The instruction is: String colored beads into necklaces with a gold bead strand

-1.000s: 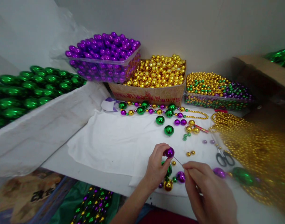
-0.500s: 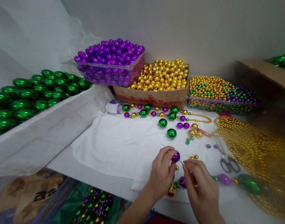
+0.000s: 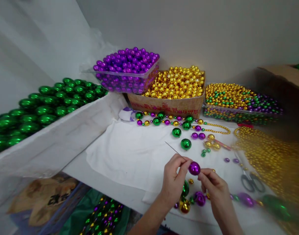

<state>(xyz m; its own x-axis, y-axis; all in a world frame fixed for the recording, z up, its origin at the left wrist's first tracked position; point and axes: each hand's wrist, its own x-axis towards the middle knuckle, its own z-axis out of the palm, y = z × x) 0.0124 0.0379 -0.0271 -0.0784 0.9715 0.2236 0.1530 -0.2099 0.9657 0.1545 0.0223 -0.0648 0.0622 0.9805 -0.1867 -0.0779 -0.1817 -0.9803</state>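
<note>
My left hand (image 3: pixel 174 179) pinches a thin needle (image 3: pixel 172 149) that sticks out up and to the left. A shiny purple bead (image 3: pixel 194 168) sits on the needle between my two hands. My right hand (image 3: pixel 214 192) pinches close against that bead from the right. Under my hands lies a partly strung strand: a green bead (image 3: pixel 185 188), a gold bead (image 3: pixel 184 206) and a purple bead (image 3: pixel 200 198), trailing right to a purple bead (image 3: pixel 246 199) and a big green one (image 3: pixel 276 207). All this rests on a white cloth (image 3: pixel 129 153).
A clear tub of purple beads (image 3: pixel 126 70), a cardboard box of gold beads (image 3: pixel 175 85) and a tub of mixed small beads (image 3: pixel 240 98) stand at the back. Green balls (image 3: pixel 41 106) fill a white bin left. Gold strands (image 3: pixel 269 156), scissors (image 3: pixel 252 182), loose beads (image 3: pixel 186 144).
The purple bead has slid along the needle toward my right hand. The needle tip now pokes out past my left fingers. The view has shifted left.
</note>
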